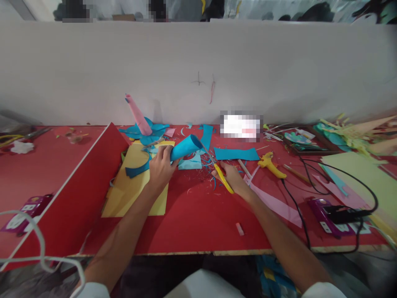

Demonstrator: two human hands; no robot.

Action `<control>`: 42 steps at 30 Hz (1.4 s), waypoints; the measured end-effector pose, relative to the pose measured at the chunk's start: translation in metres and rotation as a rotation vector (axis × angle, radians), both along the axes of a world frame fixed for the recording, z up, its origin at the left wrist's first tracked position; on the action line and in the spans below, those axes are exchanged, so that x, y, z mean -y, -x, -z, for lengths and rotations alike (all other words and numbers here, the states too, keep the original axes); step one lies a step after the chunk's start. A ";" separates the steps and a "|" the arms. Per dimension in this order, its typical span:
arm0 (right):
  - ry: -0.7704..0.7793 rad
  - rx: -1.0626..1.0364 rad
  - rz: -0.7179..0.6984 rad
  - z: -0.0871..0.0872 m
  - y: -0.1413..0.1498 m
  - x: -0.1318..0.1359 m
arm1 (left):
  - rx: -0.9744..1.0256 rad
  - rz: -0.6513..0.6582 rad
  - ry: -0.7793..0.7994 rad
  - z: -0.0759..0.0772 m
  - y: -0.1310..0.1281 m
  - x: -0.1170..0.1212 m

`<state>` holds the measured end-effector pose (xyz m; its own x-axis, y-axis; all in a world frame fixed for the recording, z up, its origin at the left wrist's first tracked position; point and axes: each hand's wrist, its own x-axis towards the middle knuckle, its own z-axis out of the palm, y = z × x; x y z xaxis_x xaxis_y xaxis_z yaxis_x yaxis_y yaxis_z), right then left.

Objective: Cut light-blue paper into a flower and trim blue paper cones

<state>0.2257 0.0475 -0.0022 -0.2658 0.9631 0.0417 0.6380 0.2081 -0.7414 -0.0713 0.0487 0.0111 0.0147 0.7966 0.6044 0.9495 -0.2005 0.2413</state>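
Note:
My left hand is wrapped round a blue paper tube, held tilted with its open end up to the right. In my right hand is a pair of scissors with yellow handles. Their blades point up and left to the tube's rim; whether they touch it I cannot tell. Below the tube lie a light blue piece of paper and many thin blue and white trimmings. Yellow sheets lie under my left hand, with a curved blue strip on top.
A pink paper cone stands at the back left on blue paper. On the right are a blue strip, a yellow glue gun with a black cord, and a purple power strip. A red divider rises at left.

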 end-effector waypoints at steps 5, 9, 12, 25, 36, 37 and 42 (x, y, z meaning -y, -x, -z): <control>-0.011 0.049 0.005 0.004 -0.001 -0.001 | -0.012 -0.003 -0.065 0.003 0.004 -0.003; -0.034 0.113 0.027 0.001 -0.001 0.000 | 0.003 -0.007 -0.069 0.003 0.005 -0.003; -0.034 0.143 0.032 -0.002 0.000 0.001 | 0.011 -0.004 -0.079 0.002 0.006 -0.002; -0.049 0.014 -0.021 0.012 -0.002 -0.003 | -0.003 -0.078 -0.077 -0.005 0.001 -0.003; -0.043 0.019 0.000 0.004 0.000 0.000 | -0.036 -0.082 -0.094 -0.006 0.001 -0.002; -0.043 0.025 0.005 0.004 0.000 0.000 | -0.039 -0.087 -0.094 -0.006 0.001 -0.002; -0.043 0.047 0.043 0.000 0.001 0.002 | -0.025 -0.090 -0.078 -0.005 0.000 -0.001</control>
